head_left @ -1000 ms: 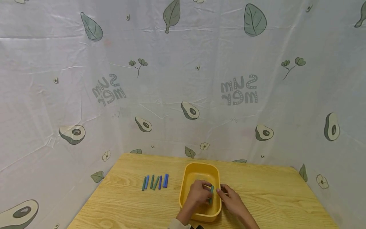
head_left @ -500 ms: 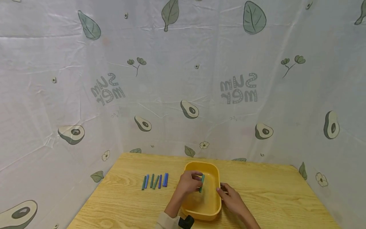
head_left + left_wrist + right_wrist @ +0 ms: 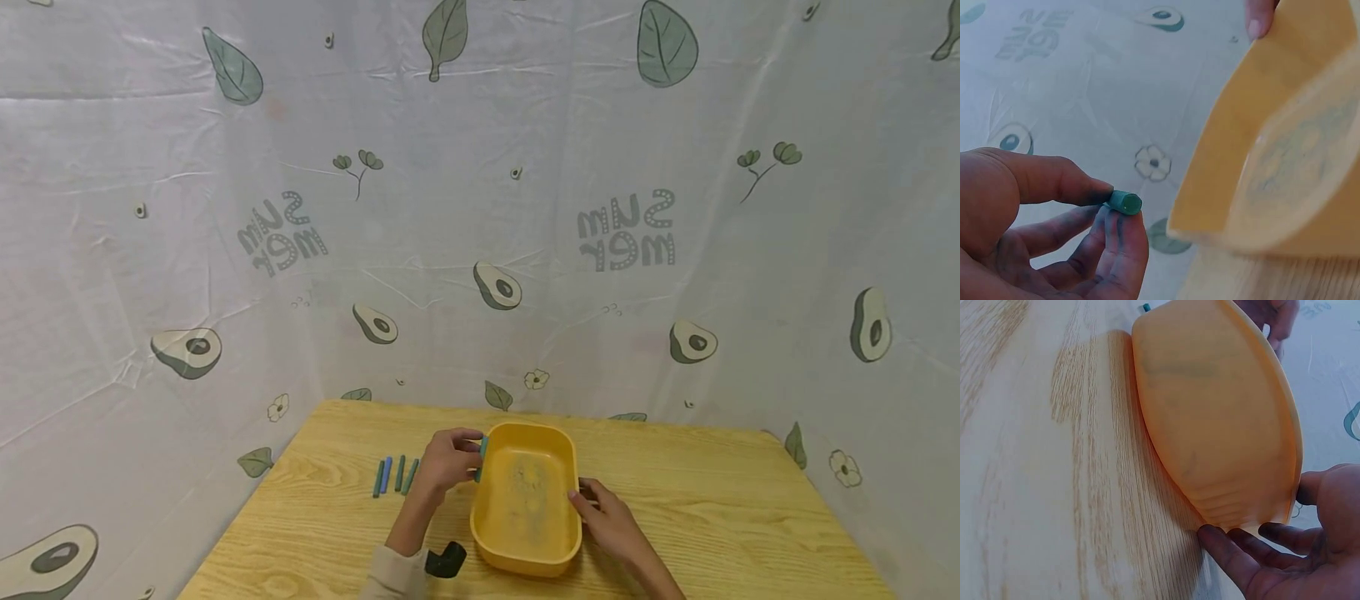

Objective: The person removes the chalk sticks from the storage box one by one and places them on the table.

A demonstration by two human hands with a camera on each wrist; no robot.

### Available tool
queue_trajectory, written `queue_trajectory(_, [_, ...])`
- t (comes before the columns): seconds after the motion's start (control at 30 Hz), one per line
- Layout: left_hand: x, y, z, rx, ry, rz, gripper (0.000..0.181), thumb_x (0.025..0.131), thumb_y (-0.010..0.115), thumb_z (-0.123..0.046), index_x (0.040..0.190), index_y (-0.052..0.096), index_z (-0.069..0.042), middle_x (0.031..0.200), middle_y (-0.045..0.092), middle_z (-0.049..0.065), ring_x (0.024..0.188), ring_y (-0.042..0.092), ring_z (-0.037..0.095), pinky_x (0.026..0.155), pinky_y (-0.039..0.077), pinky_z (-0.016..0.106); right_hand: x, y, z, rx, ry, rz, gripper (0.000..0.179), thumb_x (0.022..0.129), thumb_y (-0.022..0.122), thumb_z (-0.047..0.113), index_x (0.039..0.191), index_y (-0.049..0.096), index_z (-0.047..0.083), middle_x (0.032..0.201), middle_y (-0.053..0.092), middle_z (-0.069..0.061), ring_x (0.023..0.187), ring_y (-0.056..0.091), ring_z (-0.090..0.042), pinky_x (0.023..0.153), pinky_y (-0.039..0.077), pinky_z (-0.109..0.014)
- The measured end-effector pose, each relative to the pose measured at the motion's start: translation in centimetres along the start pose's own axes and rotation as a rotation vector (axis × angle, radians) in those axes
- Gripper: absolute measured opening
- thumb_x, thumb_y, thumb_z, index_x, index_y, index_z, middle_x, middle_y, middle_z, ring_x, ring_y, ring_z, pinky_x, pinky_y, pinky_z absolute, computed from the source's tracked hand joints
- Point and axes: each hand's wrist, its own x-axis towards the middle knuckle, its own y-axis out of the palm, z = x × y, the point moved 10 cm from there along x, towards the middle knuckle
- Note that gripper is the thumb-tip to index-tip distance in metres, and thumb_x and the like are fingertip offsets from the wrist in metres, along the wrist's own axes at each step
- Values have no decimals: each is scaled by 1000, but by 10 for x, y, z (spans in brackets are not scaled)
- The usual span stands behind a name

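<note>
My left hand (image 3: 448,460) pinches a green chalk stick (image 3: 482,458) between thumb and fingers, just at the left rim of a yellow plastic tub (image 3: 525,546). In the left wrist view the chalk's round end (image 3: 1130,203) points toward the camera, and the fingertips (image 3: 1124,244) carry dark dust. Grey-green dust marks the tub's floor. My right hand (image 3: 613,527) grips the tub's right wall, thumb at the rim and fingers along the outside, as the right wrist view also shows.
Left of the tub, a green chalk stick (image 3: 378,480) and a blue chalk stick (image 3: 386,475) lie in a row with more sticks on the wooden table (image 3: 720,500). My left hand hides the row's right end. A printed curtain (image 3: 450,208) hangs behind.
My left hand has lifted the green chalk from inside the tub and moved left to its left rim, now covering some of the blue sticks. The right hand keeps its hold.
</note>
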Motion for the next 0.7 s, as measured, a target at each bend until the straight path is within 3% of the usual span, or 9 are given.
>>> queue_trajectory(0.3, [1, -32, 12, 27, -5, -56, 44, 94, 68, 2, 138, 66, 7, 114, 66, 21, 90, 68, 24, 80, 66, 44, 2, 2, -2, 5, 5, 26, 53, 112, 58, 30, 150, 54, -8, 133, 69, -21, 120, 70, -38, 92, 64, -46])
queue_trajectory(0.53, [1, -62, 24, 42, -25, -124, 44, 92, 67, 5, 136, 67, 9, 111, 66, 21, 81, 66, 24, 71, 62, 40, 3, 5, -2, 27, 5, 66, 55, 113, 57, 30, 151, 52, -9, 138, 66, -25, 124, 68, -43, 92, 64, -48])
queue_trajectory(0.7, [5, -80, 35, 33, -37, -136, 44, 93, 66, 6, 137, 66, 10, 112, 66, 24, 80, 63, 25, 68, 57, 38, 3, 3, -3, 22, 11, 55, 57, 112, 57, 31, 151, 51, -10, 139, 65, -26, 125, 67, -43, 92, 65, -48])
